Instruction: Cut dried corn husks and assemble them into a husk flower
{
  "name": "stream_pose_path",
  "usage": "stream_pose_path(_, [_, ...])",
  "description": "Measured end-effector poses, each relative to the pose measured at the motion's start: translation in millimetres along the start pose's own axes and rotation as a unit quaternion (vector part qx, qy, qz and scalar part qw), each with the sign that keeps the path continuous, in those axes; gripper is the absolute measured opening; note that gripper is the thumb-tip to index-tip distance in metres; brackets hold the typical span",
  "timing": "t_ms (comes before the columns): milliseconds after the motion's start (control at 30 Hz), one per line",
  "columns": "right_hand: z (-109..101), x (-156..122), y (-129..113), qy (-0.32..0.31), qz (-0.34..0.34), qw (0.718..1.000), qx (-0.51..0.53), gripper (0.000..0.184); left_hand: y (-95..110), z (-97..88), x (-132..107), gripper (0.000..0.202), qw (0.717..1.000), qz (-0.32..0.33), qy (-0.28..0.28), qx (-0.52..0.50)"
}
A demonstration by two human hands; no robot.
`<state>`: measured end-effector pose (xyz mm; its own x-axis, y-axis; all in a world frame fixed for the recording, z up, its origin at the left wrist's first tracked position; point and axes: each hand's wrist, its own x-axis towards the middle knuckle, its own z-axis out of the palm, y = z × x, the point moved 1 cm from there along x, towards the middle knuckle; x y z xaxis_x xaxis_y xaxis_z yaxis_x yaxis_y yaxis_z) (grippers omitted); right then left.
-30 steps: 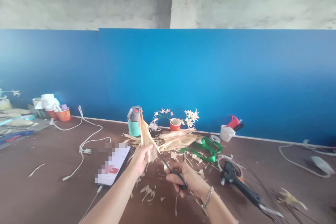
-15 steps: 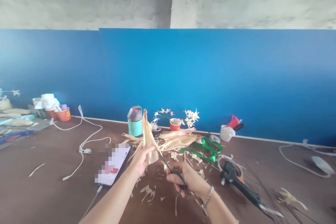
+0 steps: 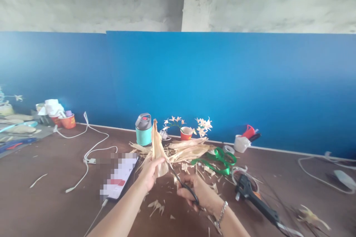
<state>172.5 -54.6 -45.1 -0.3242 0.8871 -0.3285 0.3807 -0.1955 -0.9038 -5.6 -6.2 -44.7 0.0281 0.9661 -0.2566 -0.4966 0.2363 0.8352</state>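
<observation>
My left hand pinches a dried corn husk, which stands up with its narrow tip at the top. Black-handled scissors are in my right hand, fingers wrapped around the loops. Their blades point up and left and meet the husk's right edge; whether they are parted there I cannot tell. Behind my hands lies a pile of more husks. Small husk scraps are strewn over the brown table below and around my hands.
A phone with a cable lies left of my left arm. At the back stand a teal flask, a red cup with husk flowers, and a white container. Green ribbon and a black glue gun are on the right.
The view has shifted slightly. Both hands keep nearly the same place, with the scissors still at the husk's right edge.
</observation>
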Motion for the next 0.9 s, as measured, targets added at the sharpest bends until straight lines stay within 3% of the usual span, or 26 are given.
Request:
stream_pose_path(467, [1.0, -3.7, 0.2, -0.003, 0.027, 0.999, -0.021, 0.018, -3.2, 0.1, -5.2, 0.018, 1.0, -0.024, 0.004, -0.002])
stream_pose_path(900, [0.5, -2.8, 7.4, -0.001, 0.011, 1.0, -0.016, 0.015, -13.1, -7.5, 2.6, 0.016, 0.999, -0.033, 0.005, -0.028])
